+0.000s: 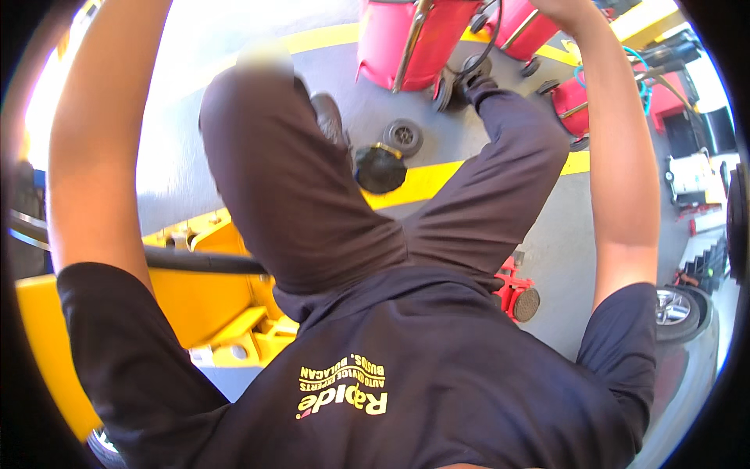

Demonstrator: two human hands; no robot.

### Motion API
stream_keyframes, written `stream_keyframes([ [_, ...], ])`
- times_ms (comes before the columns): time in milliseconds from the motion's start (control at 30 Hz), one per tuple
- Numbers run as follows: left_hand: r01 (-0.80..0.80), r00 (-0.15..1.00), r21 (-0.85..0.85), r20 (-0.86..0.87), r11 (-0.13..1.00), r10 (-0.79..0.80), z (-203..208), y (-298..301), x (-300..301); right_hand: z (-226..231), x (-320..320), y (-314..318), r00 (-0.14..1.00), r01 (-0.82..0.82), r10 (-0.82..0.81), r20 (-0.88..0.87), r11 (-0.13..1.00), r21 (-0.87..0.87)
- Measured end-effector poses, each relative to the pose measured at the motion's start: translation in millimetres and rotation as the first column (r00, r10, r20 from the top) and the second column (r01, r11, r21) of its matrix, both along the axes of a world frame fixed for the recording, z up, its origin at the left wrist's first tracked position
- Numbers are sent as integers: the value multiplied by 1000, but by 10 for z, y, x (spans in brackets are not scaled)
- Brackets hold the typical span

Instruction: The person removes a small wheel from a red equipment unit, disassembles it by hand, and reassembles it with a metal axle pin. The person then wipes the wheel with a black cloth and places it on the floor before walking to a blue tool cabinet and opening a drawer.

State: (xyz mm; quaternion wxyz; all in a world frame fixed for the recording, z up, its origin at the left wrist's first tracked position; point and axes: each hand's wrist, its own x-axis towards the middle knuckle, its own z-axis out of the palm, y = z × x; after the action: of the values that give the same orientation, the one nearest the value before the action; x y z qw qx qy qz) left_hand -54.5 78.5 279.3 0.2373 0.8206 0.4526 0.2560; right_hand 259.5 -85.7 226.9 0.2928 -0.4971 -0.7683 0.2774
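Observation:
Both my arms stretch away toward the upper edge. My left forearm (105, 102) runs out of the picture at the top left, so the left hand is out of sight. Of my right hand (558, 8), only the wrist end shows at the top edge; its fingers are cut off. Nearest to it stands a red wheeled tank (522, 33) with a metal tube along its side. Another, larger red tank (410, 47) stands to its left, with a dark hose beside it. Whether the right hand touches anything is hidden.
Between my bent legs lie a small grey wheel (403, 137) and a black round pad (380, 169). Yellow lift machinery (226, 293) with a black bar stands at left. A red jack-like part (516, 293) and a car wheel (673, 307) are at right.

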Motion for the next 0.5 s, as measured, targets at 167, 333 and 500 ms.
stream_keyframes([
  [167, -47, 971, -68, 232, 997, 62, -221, 570, -54, 192, 133, -437, 990, 119, -115, 79, 992, -44],
  [333, 97, 958, 103, 262, 990, -121, -183, 770, 384, 709, 564, -343, 949, 233, -225, 221, 972, -12],
  [500, 419, 905, 553, -194, 720, -378, -781, 1335, 288, 250, 710, 430, 842, 203, -72, 534, 960, -191],
])
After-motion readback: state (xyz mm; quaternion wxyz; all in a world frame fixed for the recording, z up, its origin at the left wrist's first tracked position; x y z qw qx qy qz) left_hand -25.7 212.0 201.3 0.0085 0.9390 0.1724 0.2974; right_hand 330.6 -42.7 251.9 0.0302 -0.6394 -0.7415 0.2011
